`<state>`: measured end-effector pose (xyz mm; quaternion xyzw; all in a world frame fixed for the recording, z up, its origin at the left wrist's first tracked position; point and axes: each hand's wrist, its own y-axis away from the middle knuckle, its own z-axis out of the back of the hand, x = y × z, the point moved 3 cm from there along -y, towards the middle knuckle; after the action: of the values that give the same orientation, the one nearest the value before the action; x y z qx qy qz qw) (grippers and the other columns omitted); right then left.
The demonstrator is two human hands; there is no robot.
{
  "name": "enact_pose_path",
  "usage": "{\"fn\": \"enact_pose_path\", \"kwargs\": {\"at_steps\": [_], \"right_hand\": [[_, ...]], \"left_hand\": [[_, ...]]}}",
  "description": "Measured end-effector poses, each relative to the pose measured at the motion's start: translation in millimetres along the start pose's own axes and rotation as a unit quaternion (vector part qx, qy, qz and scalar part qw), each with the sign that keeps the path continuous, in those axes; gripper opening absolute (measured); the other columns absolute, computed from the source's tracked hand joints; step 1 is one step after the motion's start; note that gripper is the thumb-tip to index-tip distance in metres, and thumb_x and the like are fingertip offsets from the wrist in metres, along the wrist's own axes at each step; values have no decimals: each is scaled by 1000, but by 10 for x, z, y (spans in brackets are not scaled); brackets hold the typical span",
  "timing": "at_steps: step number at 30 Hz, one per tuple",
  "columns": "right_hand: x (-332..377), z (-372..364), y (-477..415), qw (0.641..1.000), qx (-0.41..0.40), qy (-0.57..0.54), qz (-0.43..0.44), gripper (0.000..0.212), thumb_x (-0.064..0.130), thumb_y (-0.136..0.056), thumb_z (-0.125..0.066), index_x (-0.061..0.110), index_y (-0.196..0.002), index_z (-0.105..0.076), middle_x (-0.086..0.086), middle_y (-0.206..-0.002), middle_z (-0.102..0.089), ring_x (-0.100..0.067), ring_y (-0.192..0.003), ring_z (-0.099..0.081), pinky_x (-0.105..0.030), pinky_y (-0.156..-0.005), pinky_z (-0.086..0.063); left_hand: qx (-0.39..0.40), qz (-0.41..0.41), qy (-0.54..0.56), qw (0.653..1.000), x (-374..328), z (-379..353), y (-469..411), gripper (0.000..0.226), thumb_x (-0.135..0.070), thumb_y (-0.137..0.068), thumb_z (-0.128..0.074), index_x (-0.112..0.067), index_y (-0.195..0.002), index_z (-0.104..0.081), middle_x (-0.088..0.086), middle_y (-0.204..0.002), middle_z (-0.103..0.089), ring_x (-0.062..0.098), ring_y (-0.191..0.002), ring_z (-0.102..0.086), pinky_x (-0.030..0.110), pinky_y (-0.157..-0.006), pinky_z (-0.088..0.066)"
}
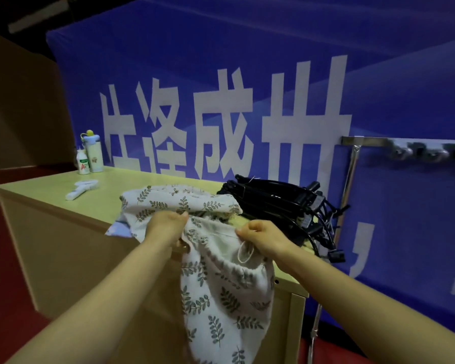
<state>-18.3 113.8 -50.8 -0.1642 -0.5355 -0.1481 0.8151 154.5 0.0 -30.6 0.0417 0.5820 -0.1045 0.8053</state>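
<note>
1. Leaf-print cloth [221, 298] is at the near edge of the table [50, 195] — part lies on top and the rest hangs down the front.
2. The left hand [166, 224] pinches the top edge of the cloth with its fingers curled on it. The right hand [260, 237] pinches the same edge a little way off, just above a thin white string loop [244, 254].
3. I think both hands hold the edge so it stays stretched between them and the cloth does not slide to the floor.
4. A pile of black hangers [273, 200] sits just beside the cloth, easy to grab — maybe the cloth goes on one, then onto the metal rack [352, 164] at the right.
5. The cloth is creamy white with grey-green leaf sprigs. It looks soft and crinkly, with a bunched, stretchy band near the top.
</note>
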Motion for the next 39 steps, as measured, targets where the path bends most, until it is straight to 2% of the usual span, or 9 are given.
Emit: {"fn": "enact_pose_path", "kwargs": {"at_steps": [4, 6, 9, 12, 15, 22, 28, 31, 39], "right_hand": [[-153, -140, 68, 996, 78, 33, -11, 23, 21, -94, -57, 11, -74, -60, -8, -62, -62, -15, -46, -60, -25, -47, -50], [-192, -136, 24, 994, 45, 97, 17, 26, 27, -91, -60, 17, -68, -60, -2, -65, -62, -15, -59, -57, -29, -59, -47], [-197, -16, -26, 989, -19, 143, 30, 26, 30, -91, -59, 15, -71, -62, 1, -67, -58, -12, -63, -52, -28, -62, -41], [-217, 220, -78, 979, -69, 191, 26, 24, 33, -91, -60, 15, -77, -66, 2, -71, -62, -14, -65, -57, -31, -63, -46], [-245, 439, -174, 976, -74, 201, 19, 20, 32, -90, -61, 14, -87, -70, 1, -79, -68, -14, -72, -62, -32, -69, -50], [-355, 726, -478, 936, -99, 337, 24, 16, 13, -92, -55, 11, -95, -71, -4, -92, -70, -22, -86, -65, -34, -76, -53], [-591, 647, -734, 863, -73, 500, 16, 14, -1, -80, -55, 1, -86, -68, -23, -91, -67, -40, -85, -65, -35, -53, -39], [-607, 595, -759, 822, -70, 566, 2, 19, 0, -83, -55, 13, -70, -53, -10, -69, -52, -31, -61, -46, -27, -47, -28], [-616, 549, -799, 769, -54, 637, 18, 16, -3, -85, -53, 13, -83, -54, -3, -68, -48, -27, -63, -47, -27, -44, -25]], "left_hand": [[40, 165, 234, 957, 190, -199, 54, 22, -7, -97, -46, -2, -76, -49, 17, -71, -57, 25, -60, -57, 32, -48, -57], [57, 196, 261, 944, 273, -280, 1, 27, -2, -97, -42, -2, -72, -48, 15, -55, -57, 23, -45, -56, 28, -52, -55], [115, 197, 250, 941, 293, -353, -39, 32, -6, -96, -37, -6, -66, -50, 7, -33, -53, 15, -23, -49, 15, -32, -40], [159, 131, 214, 955, 219, -458, -76, 21, -16, -99, -44, -7, -86, -58, 12, -78, -67, 22, -73, -66, 31, -73, -52], [179, 45, 188, 965, 135, -556, -98, 26, -26, -97, -48, -10, -114, -60, 13, -127, -59, 27, -123, -52, 44, -111, -36], [194, 25, 176, 965, 171, -765, -140, 42, -27, -98, -47, -11, -136, -47, 0, -138, -48, 24, -135, -39, 44, -117, -26], [182, 34, 181, 966, 252, -780, -202, 43, -28, -96, -48, -11, -136, -47, 13, -144, -47, 29, -135, -42, 47, -116, -28], [170, 48, 174, 969, 254, -786, -245, 44, -28, -96, -49, -10, -137, -46, 12, -144, -48, 29, -135, -43, 47, -116, -29], [156, 62, 169, 971, 413, -890, -442, 57, -41, -81, -55, -9, -128, -55, 16, -138, -54, 34, -129, -49, 52, -111, -35]]}}
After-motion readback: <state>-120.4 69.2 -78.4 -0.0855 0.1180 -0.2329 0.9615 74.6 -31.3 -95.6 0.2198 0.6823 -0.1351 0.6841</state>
